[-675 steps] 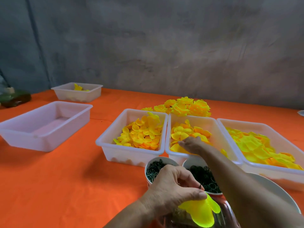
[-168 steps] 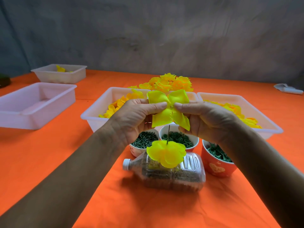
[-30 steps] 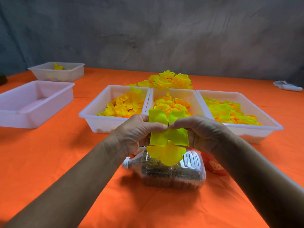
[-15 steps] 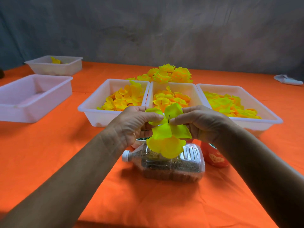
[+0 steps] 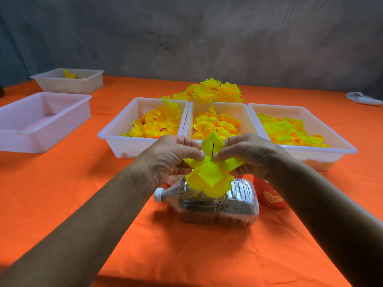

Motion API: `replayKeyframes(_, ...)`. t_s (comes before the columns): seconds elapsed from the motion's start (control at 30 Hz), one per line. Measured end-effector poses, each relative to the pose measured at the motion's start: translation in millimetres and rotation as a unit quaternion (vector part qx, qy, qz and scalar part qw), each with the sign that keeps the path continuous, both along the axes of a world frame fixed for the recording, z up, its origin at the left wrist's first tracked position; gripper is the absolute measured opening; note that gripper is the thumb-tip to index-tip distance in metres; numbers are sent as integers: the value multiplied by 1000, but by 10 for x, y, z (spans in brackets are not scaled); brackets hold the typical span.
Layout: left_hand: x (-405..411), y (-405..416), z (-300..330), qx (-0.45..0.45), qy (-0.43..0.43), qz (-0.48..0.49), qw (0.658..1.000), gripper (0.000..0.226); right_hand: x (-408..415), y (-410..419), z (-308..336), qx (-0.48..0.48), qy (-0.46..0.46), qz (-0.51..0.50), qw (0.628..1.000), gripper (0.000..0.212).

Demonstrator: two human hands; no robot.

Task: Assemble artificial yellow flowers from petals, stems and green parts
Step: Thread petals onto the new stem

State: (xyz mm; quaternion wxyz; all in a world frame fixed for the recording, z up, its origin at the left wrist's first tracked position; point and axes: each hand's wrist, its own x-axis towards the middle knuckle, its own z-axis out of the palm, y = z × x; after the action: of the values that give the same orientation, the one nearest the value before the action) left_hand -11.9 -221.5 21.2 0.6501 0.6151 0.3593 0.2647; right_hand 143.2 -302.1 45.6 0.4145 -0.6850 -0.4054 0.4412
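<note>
A thin dark stem (image 5: pixel 212 151) stands upright above a plastic bottle (image 5: pixel 215 204) filled with brown grain and lying on its side. Yellow petal layers (image 5: pixel 211 179) are threaded on the stem. My left hand (image 5: pixel 172 156) and my right hand (image 5: pixel 250 154) pinch the top petal layer at either side of the stem, thumbs and forefingers nearly touching. The lower end of the stem is hidden under the petals.
Three white trays of yellow petals stand behind my hands: left (image 5: pixel 116 139), middle (image 5: pixel 244 112), right (image 5: pixel 339 146). Finished yellow flowers (image 5: pixel 209 92) lie beyond them. Two more white trays, one (image 5: pixel 49 129) near and one (image 5: pixel 83 83) far, sit at the left. A red cup (image 5: pixel 269 197) stands beside the bottle.
The top petal layer has slid down the stem onto the lower petals, and more of the stem tip now shows above it. Both hands have moved down slightly with it.
</note>
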Motion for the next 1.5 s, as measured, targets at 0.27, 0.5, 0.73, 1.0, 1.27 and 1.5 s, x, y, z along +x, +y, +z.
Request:
replayKeyframes(0.27, -4, 2, -34, 3, 16, 1, 1000, 17, -8, 3, -38, -4, 4, 4, 1000, 14)
replayKeyframes(0.5, 11, -7, -49, 3, 16, 4, 1000, 15, -16, -9, -26, -7, 52, 9, 999, 14)
replayKeyframes(0.73, 21, -25, -66, 16, 20, 0, 1000, 18, 2, 6, -47, -8, 40, 19, 999, 16)
replayKeyframes(1.0, 49, -45, -67, 32, 26, 3, 999, 23, 3, 12, -104, -3, -3, 24, 1000, 16)
replayKeyframes(1.27, 57, -53, -103, 47, 43, 1, 998, 25, 2, -16, -142, 24, -35, 22, 999, 18)
replayKeyframes(1.5, 32, -7, -131, 35, 73, -21, 997, 23, 53, -29, -262, 25, -12, 6, 1000, 20)
